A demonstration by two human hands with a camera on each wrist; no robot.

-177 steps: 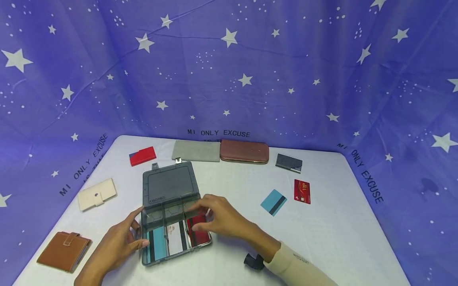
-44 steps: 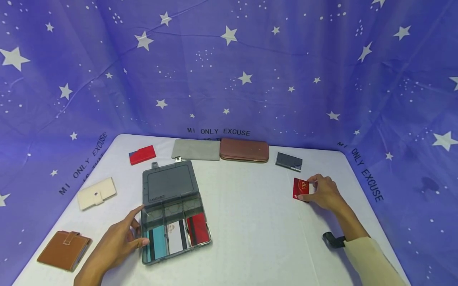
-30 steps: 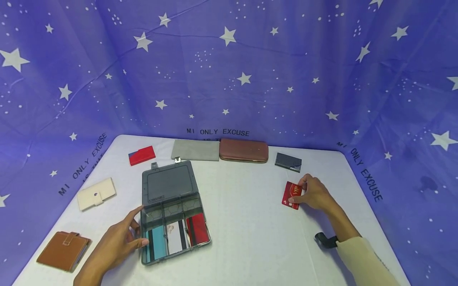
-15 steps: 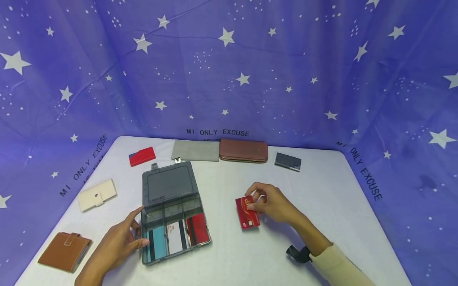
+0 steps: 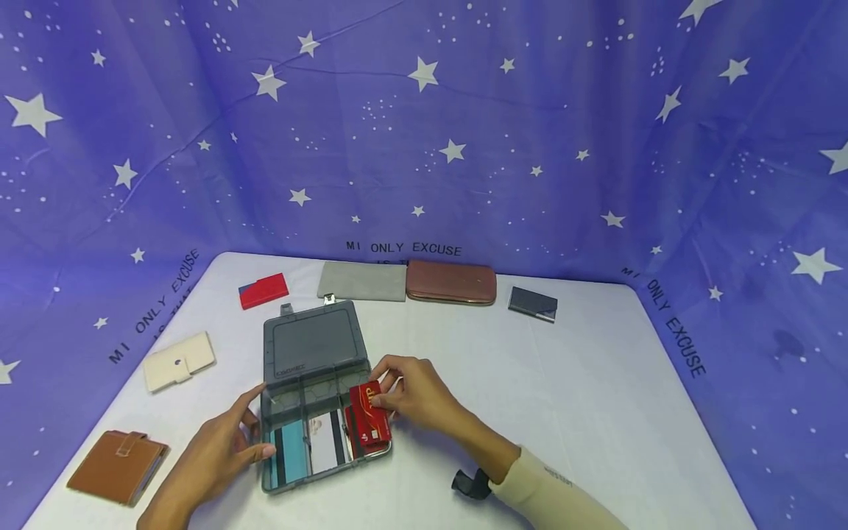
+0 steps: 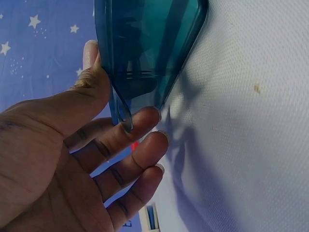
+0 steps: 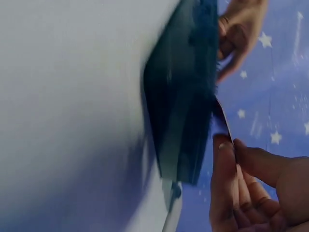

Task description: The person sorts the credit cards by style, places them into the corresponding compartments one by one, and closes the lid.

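In the head view, a grey see-through divided plastic box (image 5: 316, 460) lies with its lid (image 5: 314, 342) folded back. Its front compartments hold a blue striped card (image 5: 294, 449), a white card (image 5: 324, 442) with a dark stripe, and a dark-red striped card (image 5: 354, 438). My left hand (image 5: 215, 449) holds the box's left side, thumb over the rim; the left wrist view shows fingertips against the wall. My right hand (image 5: 420, 394) pinches a red VIP card (image 5: 367, 416), tilted over the right front compartment and partly covering the dark-red card.
Along the back lie a red card holder (image 5: 265, 291), a grey pouch (image 5: 363, 281), a maroon wallet (image 5: 450, 283) and a dark card case (image 5: 533, 303). At left are a cream wallet (image 5: 179, 361) and a brown wallet (image 5: 119, 467). A star-patterned curtain (image 5: 424, 132) encloses the table.
My right hand has picked up the VIP card from the right side and carried it left over the box. The blue card earlier on the right is gone from there. My left hand stays put.
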